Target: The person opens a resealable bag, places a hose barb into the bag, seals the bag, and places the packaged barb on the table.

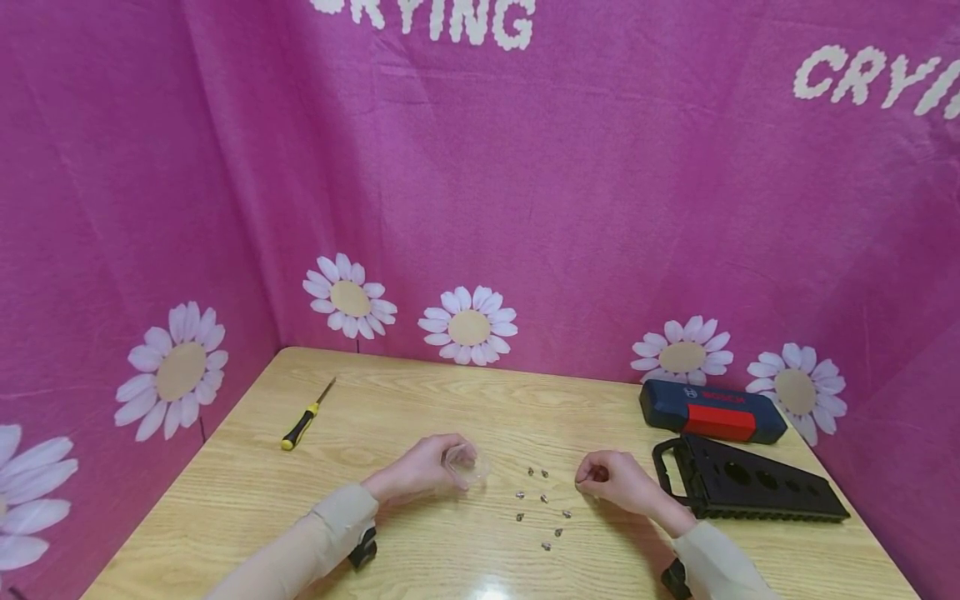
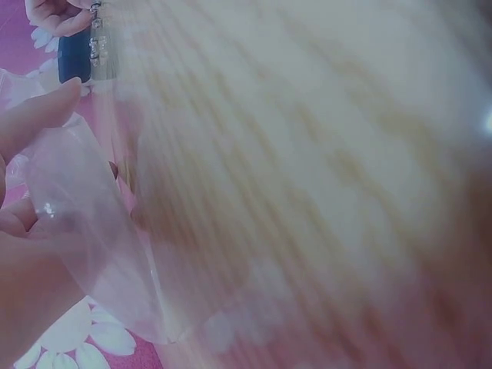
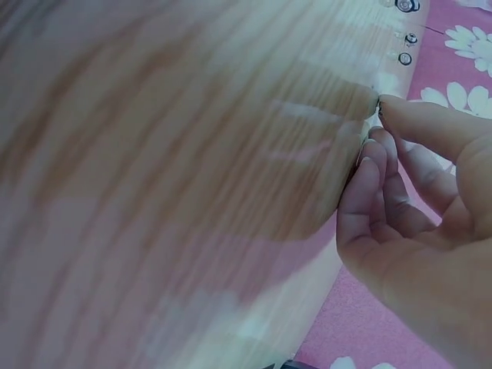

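Observation:
My left hand (image 1: 427, 468) grips a thin clear plastic container (image 1: 469, 468) at the middle of the wooden table. In the left wrist view its see-through wall (image 2: 100, 231) curves out from between thumb and fingers. To its right, several small metal screw-like pieces (image 1: 544, 498) lie scattered on the tabletop. Beyond them my right hand (image 1: 617, 479) is low at the table with thumb and forefinger together. The right wrist view shows a tiny dark piece (image 3: 380, 106) pinched at those fingertips, mostly hidden by them.
A yellow-and-black screwdriver (image 1: 306, 418) lies at the left of the table (image 1: 405, 383). At the right are a dark blue and red Bosch case (image 1: 712, 411) and a black holder (image 1: 757, 483) with round holes. Pink cloth (image 1: 570, 208) with daisies hangs behind.

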`<control>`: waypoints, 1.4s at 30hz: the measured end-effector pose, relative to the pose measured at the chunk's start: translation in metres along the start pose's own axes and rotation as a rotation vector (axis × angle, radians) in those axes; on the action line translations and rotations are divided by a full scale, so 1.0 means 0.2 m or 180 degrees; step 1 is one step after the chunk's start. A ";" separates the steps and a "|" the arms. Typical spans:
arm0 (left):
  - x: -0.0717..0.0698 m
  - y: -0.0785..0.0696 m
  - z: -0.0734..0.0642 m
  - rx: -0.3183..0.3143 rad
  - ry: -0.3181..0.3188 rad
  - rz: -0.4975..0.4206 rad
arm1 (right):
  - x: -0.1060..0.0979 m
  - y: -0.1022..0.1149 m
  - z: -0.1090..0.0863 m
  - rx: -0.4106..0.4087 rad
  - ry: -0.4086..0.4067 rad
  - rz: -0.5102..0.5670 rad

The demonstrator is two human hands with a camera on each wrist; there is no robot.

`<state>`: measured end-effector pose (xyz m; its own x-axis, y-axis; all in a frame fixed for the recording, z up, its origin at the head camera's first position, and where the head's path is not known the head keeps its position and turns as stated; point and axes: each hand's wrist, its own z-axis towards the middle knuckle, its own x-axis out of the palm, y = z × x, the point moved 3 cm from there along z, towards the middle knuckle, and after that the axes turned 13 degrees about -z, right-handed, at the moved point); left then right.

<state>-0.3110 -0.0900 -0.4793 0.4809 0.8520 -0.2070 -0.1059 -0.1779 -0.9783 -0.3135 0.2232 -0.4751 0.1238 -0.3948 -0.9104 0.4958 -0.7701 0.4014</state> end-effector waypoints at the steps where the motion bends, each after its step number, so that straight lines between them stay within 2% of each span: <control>1: 0.00 0.00 0.00 0.0000 0.0001 -0.0005 | 0.00 0.00 0.00 0.0002 0.0001 -0.0021; 8: 0.00 0.00 0.00 0.0071 0.0069 0.0054 | -0.02 0.02 0.00 0.0010 -0.0004 -0.0002; 13: 0.00 0.00 0.01 0.0084 0.0101 0.0070 | -0.05 0.05 0.02 0.0002 -0.0145 0.0066; 23: 0.00 -0.01 0.01 0.0072 0.0102 -0.0004 | -0.09 0.16 0.09 -0.0160 -0.0253 0.0169; 30: 0.01 -0.01 0.00 0.0087 0.0093 -0.0064 | -0.09 0.26 0.17 -0.0218 -0.0173 0.0281; 42: 0.01 -0.01 0.00 0.0036 0.0071 0.0049 | -0.07 0.42 0.26 -0.0584 -0.0163 0.0276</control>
<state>-0.3104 -0.0878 -0.4786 0.4984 0.8380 -0.2223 -0.1233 -0.1853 -0.9749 -0.3190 0.1380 -0.4226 0.1313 -0.4842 -0.8651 0.6340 -0.6298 0.4488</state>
